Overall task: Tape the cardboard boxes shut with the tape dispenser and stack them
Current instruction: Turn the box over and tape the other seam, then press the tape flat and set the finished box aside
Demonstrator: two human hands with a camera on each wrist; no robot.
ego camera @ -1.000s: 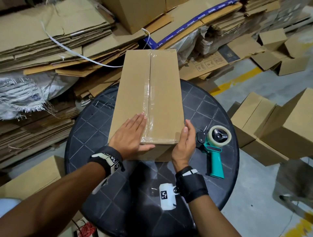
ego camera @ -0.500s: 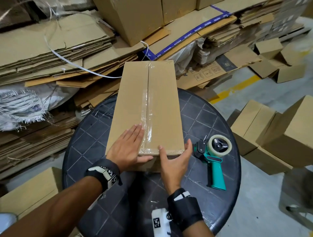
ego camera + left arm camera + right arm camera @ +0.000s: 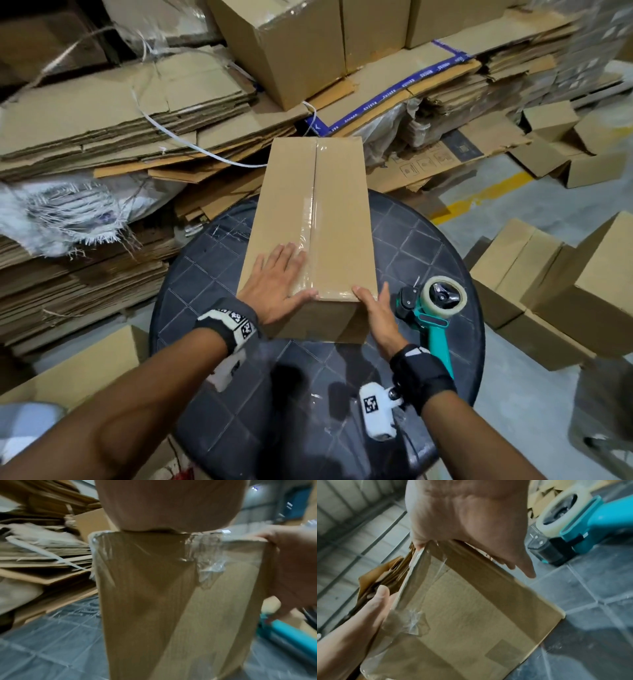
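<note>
Both my hands hold the box: left hand flat pressing tape down, right hand gripping the near corner.

tape dispenser right of box

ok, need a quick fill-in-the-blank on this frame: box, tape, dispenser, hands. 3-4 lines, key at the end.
1. The cardboard box stands on the round ____ table.
2. Clear tape runs along the box's ____ seam.
3. The teal tape dispenser lies on the table, held by ____ hand.
4. The left hand lies flat on the box's ____ face, while the right hand grips its near right corner.

Missing words: black; centre; neither; top
</note>
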